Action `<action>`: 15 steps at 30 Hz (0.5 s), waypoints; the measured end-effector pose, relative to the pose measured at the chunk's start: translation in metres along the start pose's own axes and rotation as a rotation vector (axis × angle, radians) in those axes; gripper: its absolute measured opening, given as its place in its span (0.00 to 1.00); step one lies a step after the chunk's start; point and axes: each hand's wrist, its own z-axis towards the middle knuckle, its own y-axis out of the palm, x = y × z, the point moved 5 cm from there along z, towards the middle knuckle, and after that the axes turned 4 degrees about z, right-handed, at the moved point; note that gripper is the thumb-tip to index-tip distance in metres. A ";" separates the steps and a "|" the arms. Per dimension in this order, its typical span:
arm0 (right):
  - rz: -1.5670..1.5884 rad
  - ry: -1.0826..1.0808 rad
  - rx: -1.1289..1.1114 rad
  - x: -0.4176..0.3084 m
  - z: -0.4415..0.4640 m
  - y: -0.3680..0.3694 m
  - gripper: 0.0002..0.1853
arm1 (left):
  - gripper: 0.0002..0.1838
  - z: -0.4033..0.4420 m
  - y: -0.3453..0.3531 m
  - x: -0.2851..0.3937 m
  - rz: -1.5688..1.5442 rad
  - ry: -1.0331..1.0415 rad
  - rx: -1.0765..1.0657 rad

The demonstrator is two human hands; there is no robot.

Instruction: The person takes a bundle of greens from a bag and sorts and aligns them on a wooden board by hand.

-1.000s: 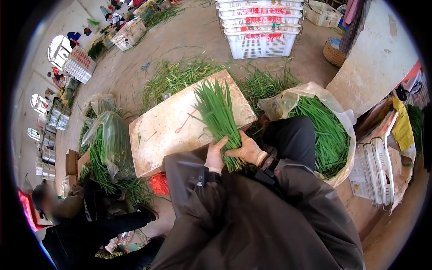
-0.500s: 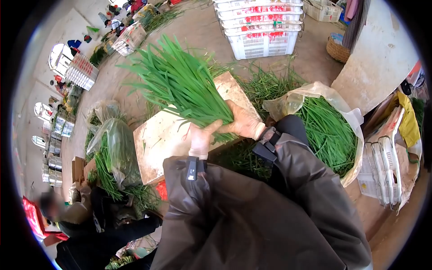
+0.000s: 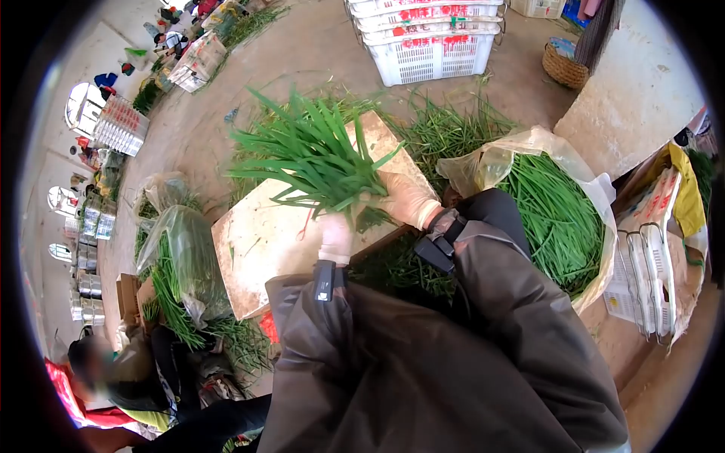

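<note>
A bunch of long green leaves is gripped at its lower end by both hands, its tips fanned out to the upper left. My left hand is closed on it from below, some of its fingers behind the leaves. My right hand wraps its right side. Both hands look gloved. Beneath the bunch is a pale, stained board with a thin red string on it. An open plastic sack full of similar leaves stands right of my knee.
Loose leaves lie on the floor behind the board. Stacked white crates stand at the back, and a wicker basket is right of them. A clear bag of leaves sits at left, near a seated person. More crates are at right.
The bunch was upright and compact, then rose and tilted to the left. Now it is lower over the board, with its leaves more spread. Both hands have stayed on it.
</note>
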 end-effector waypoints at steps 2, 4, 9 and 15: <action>0.039 0.005 -0.011 0.007 -0.002 -0.001 0.25 | 0.15 0.006 0.013 -0.031 -0.174 0.012 -0.031; 0.008 -0.011 -0.018 0.014 0.001 -0.001 0.25 | 0.19 0.009 0.007 -0.025 -0.181 -0.104 -0.130; 0.006 0.119 -0.184 -0.011 -0.006 -0.008 0.28 | 0.29 -0.009 -0.021 0.032 -0.747 -0.178 -0.122; 0.174 0.157 -0.339 0.012 -0.021 0.013 0.38 | 0.28 -0.045 -0.009 0.035 -1.150 -0.496 -0.223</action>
